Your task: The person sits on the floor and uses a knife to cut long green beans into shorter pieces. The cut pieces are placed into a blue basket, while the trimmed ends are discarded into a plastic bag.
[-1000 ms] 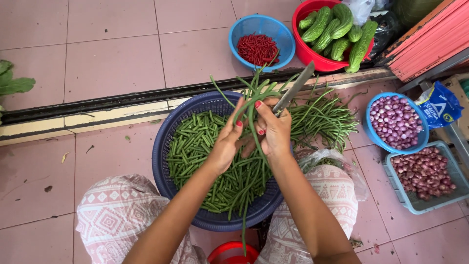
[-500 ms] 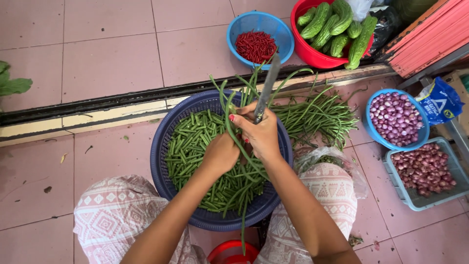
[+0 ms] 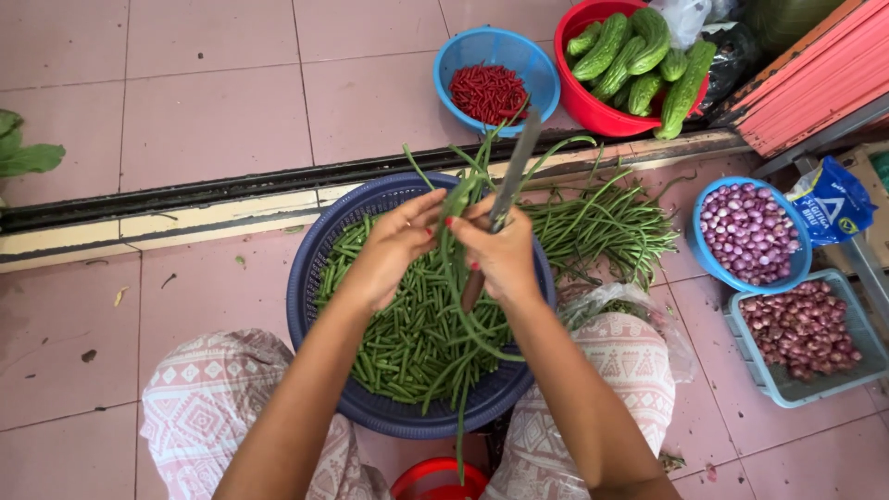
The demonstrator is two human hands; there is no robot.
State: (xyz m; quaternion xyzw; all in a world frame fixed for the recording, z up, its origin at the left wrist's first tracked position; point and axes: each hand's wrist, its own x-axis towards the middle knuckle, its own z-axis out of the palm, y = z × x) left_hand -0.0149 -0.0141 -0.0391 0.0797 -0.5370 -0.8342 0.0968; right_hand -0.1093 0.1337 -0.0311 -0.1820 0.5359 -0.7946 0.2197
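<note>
My left hand [image 3: 394, 248] grips a bunch of long green beans [image 3: 456, 278] above a dark blue basket [image 3: 319, 250] full of cut bean pieces [image 3: 407, 338]. The bunch hangs down past the basket's near rim. My right hand [image 3: 500, 250] holds a knife [image 3: 515, 171], its blade pointing up and away, right beside the bunch. Both hands are close together over the basket. A heap of uncut long beans [image 3: 607, 227] lies on the floor just right of the basket.
A blue basket of red chillies [image 3: 491, 91] and a red basin of bitter gourds [image 3: 639, 56] sit beyond. Baskets of shallots [image 3: 748, 231] [image 3: 804, 326] stand at right, by a blue packet [image 3: 831, 206]. A red container [image 3: 435, 481] sits between my knees. A floor rail [image 3: 185, 194] crosses ahead.
The knife blade has swung from pointing up-right to nearly straight up, and my two hands have moved closer together on the bean bunch.
</note>
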